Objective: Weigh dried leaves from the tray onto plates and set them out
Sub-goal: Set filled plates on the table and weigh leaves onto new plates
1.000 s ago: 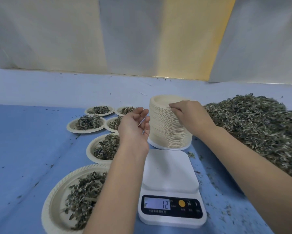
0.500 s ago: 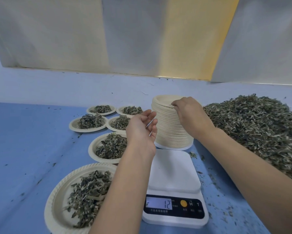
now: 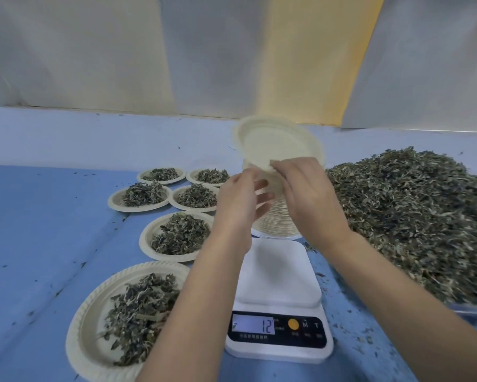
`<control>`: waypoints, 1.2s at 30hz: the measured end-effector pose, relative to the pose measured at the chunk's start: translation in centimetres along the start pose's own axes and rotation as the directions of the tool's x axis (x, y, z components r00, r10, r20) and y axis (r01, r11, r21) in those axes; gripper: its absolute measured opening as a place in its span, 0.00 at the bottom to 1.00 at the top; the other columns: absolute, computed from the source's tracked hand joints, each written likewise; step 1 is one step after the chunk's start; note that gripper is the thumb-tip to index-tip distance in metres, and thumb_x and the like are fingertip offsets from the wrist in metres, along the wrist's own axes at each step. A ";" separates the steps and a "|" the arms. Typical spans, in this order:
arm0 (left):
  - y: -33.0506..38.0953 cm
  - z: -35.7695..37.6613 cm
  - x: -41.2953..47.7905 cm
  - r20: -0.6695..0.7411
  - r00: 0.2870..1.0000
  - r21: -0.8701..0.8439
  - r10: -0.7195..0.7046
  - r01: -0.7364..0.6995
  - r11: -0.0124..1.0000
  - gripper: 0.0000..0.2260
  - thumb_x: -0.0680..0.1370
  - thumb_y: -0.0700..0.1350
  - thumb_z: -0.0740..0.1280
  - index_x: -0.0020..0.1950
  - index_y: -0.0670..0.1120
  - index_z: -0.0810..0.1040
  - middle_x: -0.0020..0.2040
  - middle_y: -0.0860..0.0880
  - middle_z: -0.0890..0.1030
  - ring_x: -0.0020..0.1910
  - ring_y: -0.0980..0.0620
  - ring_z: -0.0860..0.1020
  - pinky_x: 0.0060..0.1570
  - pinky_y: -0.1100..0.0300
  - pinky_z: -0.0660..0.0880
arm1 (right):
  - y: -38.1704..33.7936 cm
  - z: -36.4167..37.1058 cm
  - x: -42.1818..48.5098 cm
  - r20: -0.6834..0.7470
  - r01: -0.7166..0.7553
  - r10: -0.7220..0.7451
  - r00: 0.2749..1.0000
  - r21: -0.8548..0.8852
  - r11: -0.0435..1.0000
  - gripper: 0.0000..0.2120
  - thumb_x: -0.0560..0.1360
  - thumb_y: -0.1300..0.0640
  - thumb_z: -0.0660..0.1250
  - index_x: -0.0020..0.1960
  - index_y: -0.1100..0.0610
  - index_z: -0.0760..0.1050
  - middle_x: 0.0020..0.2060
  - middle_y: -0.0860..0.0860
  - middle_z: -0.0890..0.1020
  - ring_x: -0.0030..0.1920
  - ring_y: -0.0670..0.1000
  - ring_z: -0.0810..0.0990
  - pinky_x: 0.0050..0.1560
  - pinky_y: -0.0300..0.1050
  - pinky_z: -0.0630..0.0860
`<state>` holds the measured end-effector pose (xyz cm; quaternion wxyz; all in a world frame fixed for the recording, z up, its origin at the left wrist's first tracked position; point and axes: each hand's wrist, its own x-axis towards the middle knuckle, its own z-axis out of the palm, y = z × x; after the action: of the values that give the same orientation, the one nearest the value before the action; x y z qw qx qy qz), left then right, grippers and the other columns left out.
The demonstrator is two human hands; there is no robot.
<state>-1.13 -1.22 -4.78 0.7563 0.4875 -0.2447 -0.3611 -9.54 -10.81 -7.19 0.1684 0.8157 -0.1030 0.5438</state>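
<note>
Blue worktop (image 3: 39, 230), pale wall panels (image 3: 94, 51) behind: my right hand (image 3: 306, 194) pinches the near rim of a cream round paper plate (image 3: 275, 142). The plate is tilted up and clear of the tall stack of matching paper plates (image 3: 275, 221) right under it. That grip is thumb against fingers on the rim only, likely so a single plate peels away from the rest. My left hand (image 3: 237, 199) hangs beside the stack with its fingers spread and nothing in them. Motion blur hides whether they touch the stack, though they look placed to steady it.

Just in front of the stack sits a white digital kitchen scale (image 3: 278, 274). Its platform is bare and its display reads 12, so I judge the lifted plate is bound there.

To my left, six filled paper plates (image 3: 145, 244) run away from me in a loose file. Each carries a small mound of dried leaves, and they are set apart, probably so the weighed portions stay separate.

To my right, a heap of dried grey-green leaves (image 3: 413, 210) is piled high on a metal tray (image 3: 468, 308), with only the tray's near edge showing. Crumbs of leaf lie scattered on the worktop between tray and scale.
</note>
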 end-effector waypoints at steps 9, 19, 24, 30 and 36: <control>-0.2 -1.3 0.3 -0.064 0.979 0.361 0.194 -0.159 0.919 0.09 0.76 0.37 0.60 0.37 0.44 0.73 0.30 0.48 0.77 0.24 0.55 0.72 0.26 0.65 0.70 | -2.6 -2.5 -2.0 0.131 -0.396 0.377 0.917 0.189 0.898 0.13 0.77 0.52 0.61 0.52 0.57 0.81 0.51 0.50 0.81 0.55 0.48 0.74 0.64 0.42 0.63; -0.2 -4.7 -0.8 0.124 0.988 0.724 -0.088 -0.029 0.690 0.13 0.79 0.40 0.59 0.61 0.49 0.74 0.35 0.46 0.80 0.23 0.53 0.78 0.25 0.61 0.69 | 0.0 -5.0 -3.9 0.322 -0.929 0.889 0.326 0.284 0.238 0.14 0.74 0.61 0.65 0.59 0.52 0.80 0.42 0.39 0.80 0.44 0.42 0.78 0.49 0.48 0.78; -0.9 -5.6 -0.4 -0.009 0.988 0.835 -0.152 0.091 0.543 0.14 0.82 0.51 0.57 0.48 0.42 0.77 0.25 0.45 0.78 0.20 0.52 0.75 0.19 0.69 0.64 | -0.2 -4.2 -5.7 0.464 -0.959 0.846 0.263 0.220 0.177 0.16 0.73 0.56 0.65 0.27 0.53 0.72 0.25 0.50 0.67 0.28 0.49 0.63 0.33 0.46 0.63; -2.1 -6.3 0.3 -0.087 0.970 0.864 -0.225 0.186 0.468 0.22 0.81 0.57 0.54 0.47 0.40 0.75 0.21 0.45 0.76 0.16 0.53 0.71 0.20 0.69 0.64 | 0.2 -2.8 -6.9 0.543 -0.984 0.822 0.173 0.126 0.125 0.25 0.74 0.54 0.63 0.23 0.52 0.55 0.20 0.46 0.58 0.30 0.50 0.56 0.37 0.48 0.55; -2.3 -6.6 0.6 -0.095 0.968 0.843 -0.232 0.202 0.498 0.20 0.82 0.57 0.52 0.46 0.43 0.73 0.20 0.50 0.75 0.18 0.52 0.75 0.20 0.67 0.64 | 0.1 -2.3 -7.8 0.562 -0.990 0.815 0.142 0.087 0.113 0.27 0.74 0.57 0.63 0.19 0.53 0.57 0.17 0.45 0.58 0.31 0.51 0.58 0.37 0.50 0.56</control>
<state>3.30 1.44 -9.53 0.3689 0.8138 -0.3377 -0.2960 -14.50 -10.12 -13.57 -0.4240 0.6663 -0.4937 0.3639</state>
